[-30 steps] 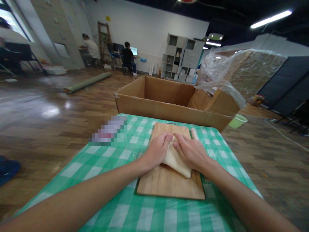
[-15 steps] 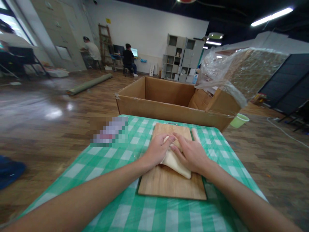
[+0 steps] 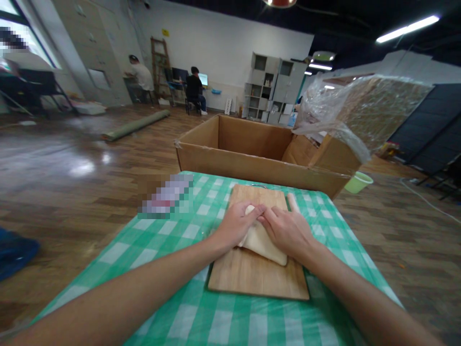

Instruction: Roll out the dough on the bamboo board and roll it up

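A pale piece of dough [image 3: 265,246] lies on a wooden cutting board [image 3: 257,283], its near edge flat and folded-looking. My left hand [image 3: 237,222] grips the dough's far left side, thumb on top. From the right, my right hand [image 3: 288,229] curls its fingers on the dough, and the fingertips of both hands meet over its upper part. The hands hide much of the dough's far half. Beside the board's far right edge lies a pale rolling pin [image 3: 293,202], partly behind my right hand.
A green checked cloth [image 3: 187,269] covers the table. On its far left lies a blurred-out flat packet [image 3: 167,194]. Beyond the table stands a large open cardboard box [image 3: 230,161], with a light green bin [image 3: 358,182] to its right. People sit farther back.
My right hand's fingers have curled in and moved left, against the left thumb. The dough stays in nearly the same place on the board. The view has shifted slightly.
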`<action>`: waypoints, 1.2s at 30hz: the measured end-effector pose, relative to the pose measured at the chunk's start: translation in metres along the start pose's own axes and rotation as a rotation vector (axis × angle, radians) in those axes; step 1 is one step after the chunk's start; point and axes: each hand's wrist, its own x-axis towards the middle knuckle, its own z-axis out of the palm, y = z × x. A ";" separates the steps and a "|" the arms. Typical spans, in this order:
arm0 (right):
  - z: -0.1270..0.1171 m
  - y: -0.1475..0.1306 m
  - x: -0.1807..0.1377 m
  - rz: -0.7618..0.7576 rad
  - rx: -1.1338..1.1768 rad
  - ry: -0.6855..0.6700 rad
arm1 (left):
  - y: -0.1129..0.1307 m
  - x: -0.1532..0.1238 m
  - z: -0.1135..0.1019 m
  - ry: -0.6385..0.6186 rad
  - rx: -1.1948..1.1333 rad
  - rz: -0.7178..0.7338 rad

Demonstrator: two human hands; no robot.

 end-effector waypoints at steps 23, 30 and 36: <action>0.000 0.014 0.004 0.210 0.332 0.001 | 0.004 -0.004 -0.005 -0.238 -0.320 -0.244; 0.006 0.019 0.004 0.124 0.330 -0.039 | 0.008 -0.006 -0.004 -0.149 -0.422 -0.298; 0.009 0.022 0.002 0.134 0.425 -0.022 | 0.012 0.001 -0.016 -0.249 -0.198 -0.187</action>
